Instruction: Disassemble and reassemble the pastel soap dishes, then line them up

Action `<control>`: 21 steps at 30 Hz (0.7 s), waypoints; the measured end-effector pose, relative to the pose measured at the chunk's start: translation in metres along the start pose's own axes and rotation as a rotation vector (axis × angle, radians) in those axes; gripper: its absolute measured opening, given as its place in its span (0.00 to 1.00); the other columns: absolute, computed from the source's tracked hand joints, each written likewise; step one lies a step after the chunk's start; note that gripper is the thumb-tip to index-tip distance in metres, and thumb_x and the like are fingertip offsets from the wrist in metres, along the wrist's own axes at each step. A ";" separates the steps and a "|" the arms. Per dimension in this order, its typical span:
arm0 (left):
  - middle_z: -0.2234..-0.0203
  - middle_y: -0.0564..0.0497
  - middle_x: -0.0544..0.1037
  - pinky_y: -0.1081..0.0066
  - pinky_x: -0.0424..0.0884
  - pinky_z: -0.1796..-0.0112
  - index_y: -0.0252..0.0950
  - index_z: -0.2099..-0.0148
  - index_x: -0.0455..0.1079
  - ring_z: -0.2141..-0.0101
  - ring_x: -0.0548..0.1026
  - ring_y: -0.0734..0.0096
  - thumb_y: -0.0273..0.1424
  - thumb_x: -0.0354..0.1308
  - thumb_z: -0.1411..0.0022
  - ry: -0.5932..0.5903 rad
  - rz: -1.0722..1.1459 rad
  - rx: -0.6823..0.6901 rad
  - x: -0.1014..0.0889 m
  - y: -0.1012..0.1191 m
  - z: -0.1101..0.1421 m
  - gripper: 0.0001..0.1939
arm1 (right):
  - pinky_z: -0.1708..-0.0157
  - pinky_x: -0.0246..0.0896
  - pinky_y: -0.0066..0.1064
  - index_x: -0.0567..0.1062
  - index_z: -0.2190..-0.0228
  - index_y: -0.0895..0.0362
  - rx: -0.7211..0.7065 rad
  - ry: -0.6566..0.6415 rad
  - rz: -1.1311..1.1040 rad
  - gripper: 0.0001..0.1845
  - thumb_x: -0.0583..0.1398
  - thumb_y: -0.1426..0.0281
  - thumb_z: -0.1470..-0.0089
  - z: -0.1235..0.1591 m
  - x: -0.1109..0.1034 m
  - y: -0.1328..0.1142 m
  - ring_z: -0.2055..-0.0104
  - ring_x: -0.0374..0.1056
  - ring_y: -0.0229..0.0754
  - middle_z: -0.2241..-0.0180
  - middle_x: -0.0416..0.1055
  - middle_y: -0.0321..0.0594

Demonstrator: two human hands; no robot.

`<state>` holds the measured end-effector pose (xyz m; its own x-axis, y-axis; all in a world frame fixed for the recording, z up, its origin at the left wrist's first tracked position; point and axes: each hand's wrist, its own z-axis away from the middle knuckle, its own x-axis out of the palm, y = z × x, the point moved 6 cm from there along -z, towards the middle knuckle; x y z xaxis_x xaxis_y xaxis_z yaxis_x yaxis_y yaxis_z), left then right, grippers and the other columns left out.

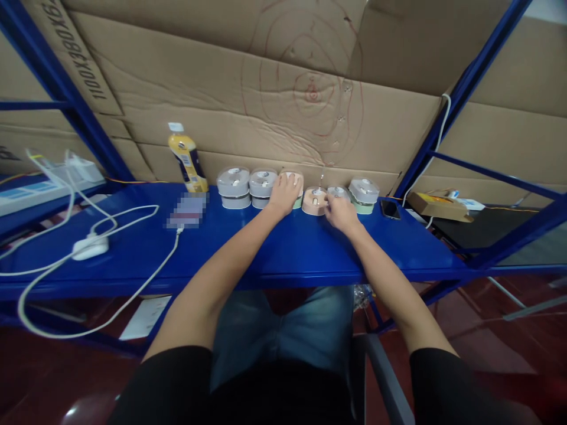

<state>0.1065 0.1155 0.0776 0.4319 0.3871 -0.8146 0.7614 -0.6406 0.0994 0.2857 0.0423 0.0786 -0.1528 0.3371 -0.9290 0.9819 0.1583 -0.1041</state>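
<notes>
A row of small round lidded containers stands at the back of the blue shelf (283, 248) against cardboard. My left hand (283, 192) lies on top of a green-based container (297, 202), fingers curled over its lid. My right hand (339, 211) touches the peach container (313, 202) beside it, fingers bent at its right side. Two grey containers (233, 186) (262, 186) stand stacked to the left. A green one (364, 196) and a small lid-topped one (338, 192) stand to the right.
A yellow bottle (188, 160) leans at the back left. White cables and a charger (90, 247) cross the left of the shelf. A dark phone (390, 209) lies at the right, a flat brown box (432, 203) beyond it. Blue rack posts frame both sides.
</notes>
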 end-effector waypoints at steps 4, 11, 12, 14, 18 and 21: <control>0.34 0.25 0.72 0.32 0.55 0.32 0.28 0.29 0.67 0.30 0.63 0.24 0.25 0.56 0.32 0.012 -0.020 -0.018 -0.007 0.009 0.005 0.30 | 0.48 0.75 0.50 0.83 0.51 0.56 -0.121 -0.074 -0.049 0.13 0.61 0.66 0.32 0.001 0.008 -0.010 0.46 0.79 0.64 0.51 0.84 0.56; 0.32 0.23 0.69 0.26 0.55 0.35 0.28 0.26 0.64 0.30 0.62 0.22 0.23 0.49 0.31 0.035 -0.001 -0.014 -0.020 0.021 0.023 0.32 | 0.45 0.75 0.52 0.79 0.42 0.58 -0.150 -0.122 -0.047 0.21 0.63 0.62 0.32 0.004 0.018 -0.015 0.39 0.76 0.65 0.38 0.78 0.58; 0.31 0.24 0.69 0.25 0.56 0.35 0.29 0.26 0.63 0.30 0.62 0.22 0.23 0.48 0.31 0.039 -0.012 -0.010 -0.022 0.022 0.027 0.33 | 0.45 0.75 0.52 0.79 0.42 0.58 -0.137 -0.114 -0.053 0.22 0.63 0.62 0.32 0.004 0.018 -0.014 0.39 0.76 0.65 0.39 0.78 0.58; 0.29 0.24 0.67 0.24 0.57 0.36 0.30 0.25 0.62 0.29 0.61 0.22 0.22 0.47 0.29 0.046 -0.046 0.007 -0.028 0.024 0.034 0.32 | 0.45 0.75 0.51 0.81 0.44 0.56 -0.102 -0.079 -0.082 0.20 0.64 0.61 0.33 0.002 0.016 -0.009 0.40 0.77 0.64 0.41 0.81 0.57; 0.28 0.26 0.67 0.28 0.60 0.33 0.30 0.24 0.60 0.27 0.61 0.27 0.23 0.46 0.26 0.063 -0.064 0.154 -0.043 0.029 0.058 0.31 | 0.44 0.75 0.53 0.82 0.48 0.56 -0.073 0.099 -0.274 0.19 0.64 0.60 0.34 -0.003 0.004 0.009 0.45 0.79 0.62 0.49 0.83 0.54; 0.29 0.26 0.68 0.35 0.64 0.30 0.27 0.24 0.59 0.27 0.64 0.34 0.25 0.50 0.25 0.055 0.000 0.379 -0.051 0.037 0.088 0.30 | 0.35 0.69 0.59 0.78 0.40 0.55 -0.241 0.202 -0.516 0.38 0.72 0.49 0.45 -0.005 -0.005 0.015 0.36 0.73 0.64 0.39 0.78 0.55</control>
<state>0.0698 0.0141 0.0729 0.4653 0.4155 -0.7815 0.5330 -0.8365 -0.1274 0.3009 0.0480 0.0835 -0.6442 0.3265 -0.6917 0.7257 0.5465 -0.4179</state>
